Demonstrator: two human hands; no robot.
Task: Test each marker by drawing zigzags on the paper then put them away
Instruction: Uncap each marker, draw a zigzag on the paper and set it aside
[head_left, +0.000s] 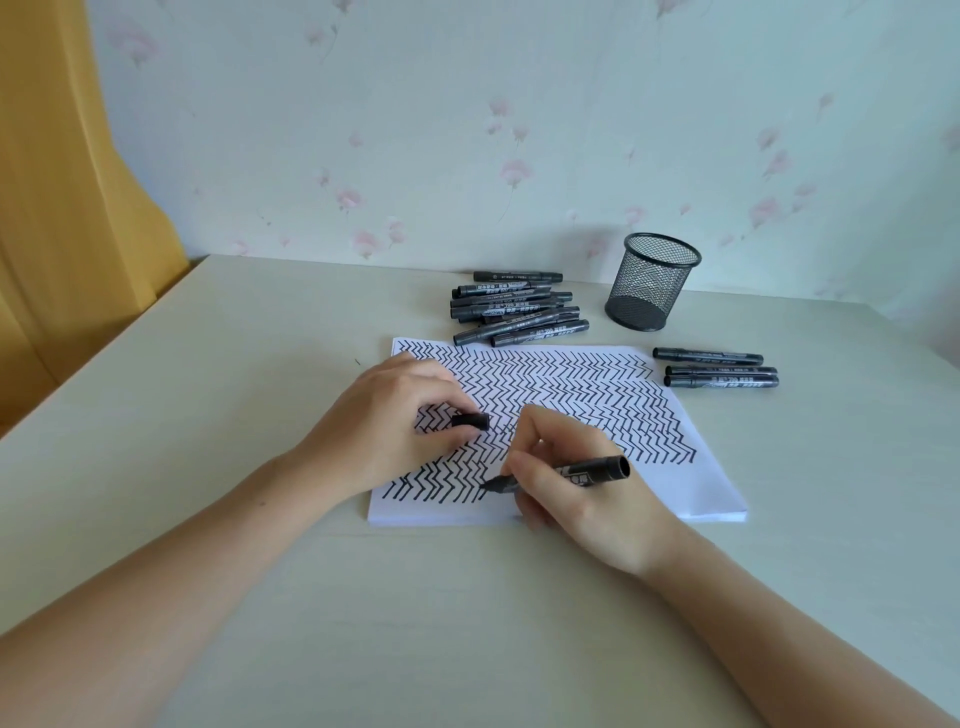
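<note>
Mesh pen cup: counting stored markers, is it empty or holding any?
Empty: the mesh cup stands upright; its bare bottom shows.

Right hand (566, 493) grips marker (576, 474), tip on zigzagged paper (691, 483); left hand (395, 415) pinches cap (470, 421).

The markers carry printed labels along their barrels, but almost none of the print can be read. On one marker at the front of the pile (540, 333) the digits "700" can just be made out in pale print, upside down to this view; the characters beside them are too small and blurred to tell. The other barrels in the pile (511, 304) show pale label blocks with lettering that stays illegible. The same holds for the three markers (719, 370) lying right of the paper and the marker (576, 474) in the right hand.
</note>
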